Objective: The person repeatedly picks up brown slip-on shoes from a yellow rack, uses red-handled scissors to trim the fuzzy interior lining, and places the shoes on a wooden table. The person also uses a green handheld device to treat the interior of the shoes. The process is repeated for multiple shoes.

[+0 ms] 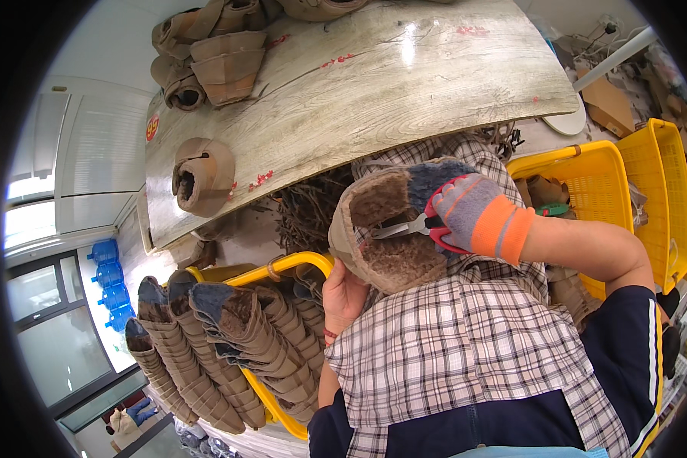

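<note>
Trimming a fleece-lined boot upper over the lap

The tan boot upper (378, 237) sits above the plaid apron (450, 336), cupped from below by the bare left hand (342, 294); the gloved right hand (473, 214) is closed around red-handled snips (412, 226), blades at the fleece lining. A slip could nick the lining or the supporting fingers. Finished uppers (214, 343) stack in the yellow basket (282, 267) beside

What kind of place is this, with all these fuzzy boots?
Most likely a small footwear workshop. The left hand holds a fleece-lined boot while the gloved right hand works scissors inside it; more boots fill a yellow basket beside a worktable.
</note>
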The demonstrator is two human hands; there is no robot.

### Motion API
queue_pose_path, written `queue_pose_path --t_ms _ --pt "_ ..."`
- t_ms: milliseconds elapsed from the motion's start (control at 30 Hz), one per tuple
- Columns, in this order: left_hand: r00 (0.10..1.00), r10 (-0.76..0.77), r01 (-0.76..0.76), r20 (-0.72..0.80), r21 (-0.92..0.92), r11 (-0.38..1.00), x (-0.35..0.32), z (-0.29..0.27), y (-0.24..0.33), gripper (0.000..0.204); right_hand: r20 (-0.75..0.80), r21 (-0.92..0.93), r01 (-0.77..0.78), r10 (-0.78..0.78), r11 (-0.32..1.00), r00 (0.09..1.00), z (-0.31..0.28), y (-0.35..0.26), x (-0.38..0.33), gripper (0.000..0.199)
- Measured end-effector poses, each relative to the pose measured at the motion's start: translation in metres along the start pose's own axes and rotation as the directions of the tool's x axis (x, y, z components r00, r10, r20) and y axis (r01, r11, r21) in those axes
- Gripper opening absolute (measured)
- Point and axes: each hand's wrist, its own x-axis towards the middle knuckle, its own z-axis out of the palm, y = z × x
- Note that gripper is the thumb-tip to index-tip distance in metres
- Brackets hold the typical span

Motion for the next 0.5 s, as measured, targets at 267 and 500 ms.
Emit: queue_pose_path --t_ms 267,500 --pt "0.999 0.009 -0.011 0.038 0.058 0.998 -0.0008 0.0067 -0.0009 0.046 0.083 -0.044 -0.021 0.024 0.999 0.996 -0.0015 -0.0028 0.0034 0.031" --pt "0.998 0.015 -0.018 0.055 0.051 0.999 -0.0015 0.0084 -0.0017 0.046 -0.015 -0.051 0.022 -0.023 0.998 1.0 -0.008 0.0063 -0.0047 0.032"
